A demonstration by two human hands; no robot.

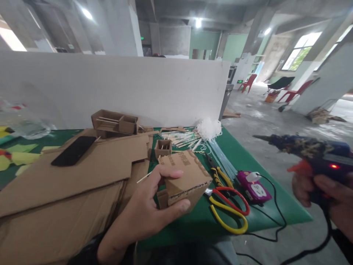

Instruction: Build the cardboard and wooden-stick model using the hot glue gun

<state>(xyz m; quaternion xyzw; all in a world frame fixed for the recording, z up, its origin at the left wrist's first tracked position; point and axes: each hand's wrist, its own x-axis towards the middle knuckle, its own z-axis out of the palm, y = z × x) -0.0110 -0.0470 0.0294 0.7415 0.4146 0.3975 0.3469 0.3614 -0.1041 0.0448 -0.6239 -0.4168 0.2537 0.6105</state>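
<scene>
Left hand (147, 206): partly closed, gripping a cardboard box (187, 169), forefinger across the top, thumb along the near side. Right hand (336, 191): closed around the handle of a glue gun (317, 147), red indicator lit, nozzle apart from the box. Scissors (226, 207) lie right of the left hand; a purple power socket (248, 189) sits between both hands.
</scene>
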